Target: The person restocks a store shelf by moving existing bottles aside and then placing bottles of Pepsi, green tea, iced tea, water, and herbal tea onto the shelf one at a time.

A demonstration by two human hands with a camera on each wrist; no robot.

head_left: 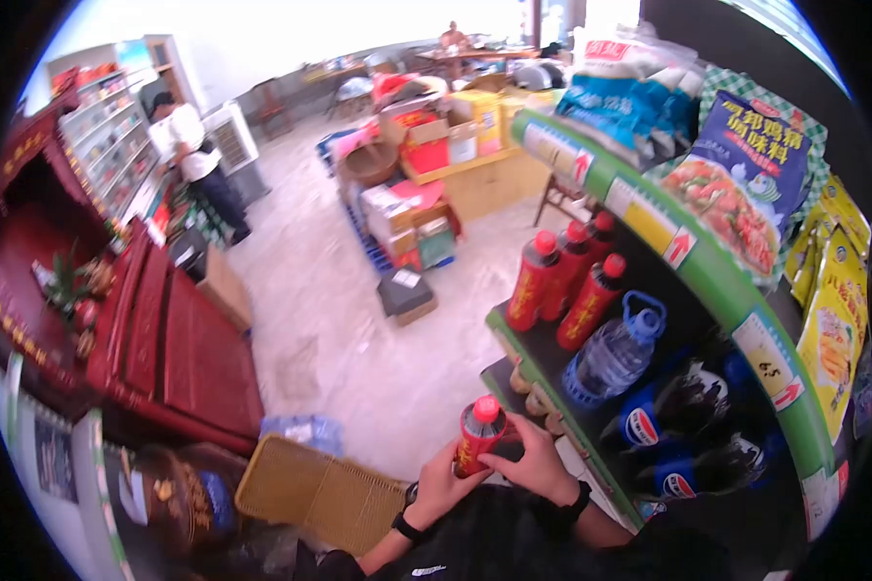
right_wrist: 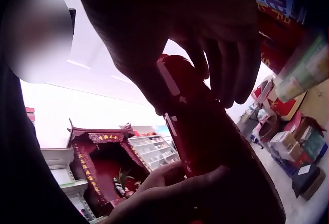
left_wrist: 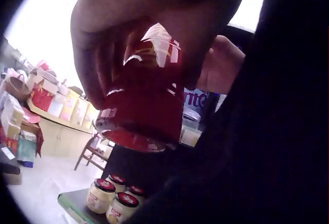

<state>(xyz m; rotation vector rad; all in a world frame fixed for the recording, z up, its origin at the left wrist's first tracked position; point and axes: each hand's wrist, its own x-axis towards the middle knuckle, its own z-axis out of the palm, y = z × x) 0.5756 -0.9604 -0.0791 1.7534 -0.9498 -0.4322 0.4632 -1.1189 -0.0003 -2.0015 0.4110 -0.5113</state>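
Note:
In the head view, a bottle (head_left: 477, 436) with a red cap and red label stands nearly upright before the person's body. The left hand (head_left: 440, 484) grips its lower part, fingers and thumb wrapped around it. The right hand (head_left: 538, 465) is at the bottle's right side, thumb and fingers around it. From the left wrist, the red bottle (left_wrist: 146, 98) shows its base below the left hand (left_wrist: 154, 8). In the right wrist view, the left hand (right_wrist: 164, 190) holds the bottle (right_wrist: 205, 131) low, and the right hand (right_wrist: 169, 23) is dark around its upper part.
Several matching red bottles (head_left: 536, 281), a large water jug (head_left: 615, 353) and Pepsi bottles (head_left: 683, 479) sit on the right shelf. Jars (left_wrist: 101, 196) stand lower. A woven basket (head_left: 310, 489) and red cabinet (head_left: 189, 339) are left. Another person (head_left: 194, 145) stands farther back.

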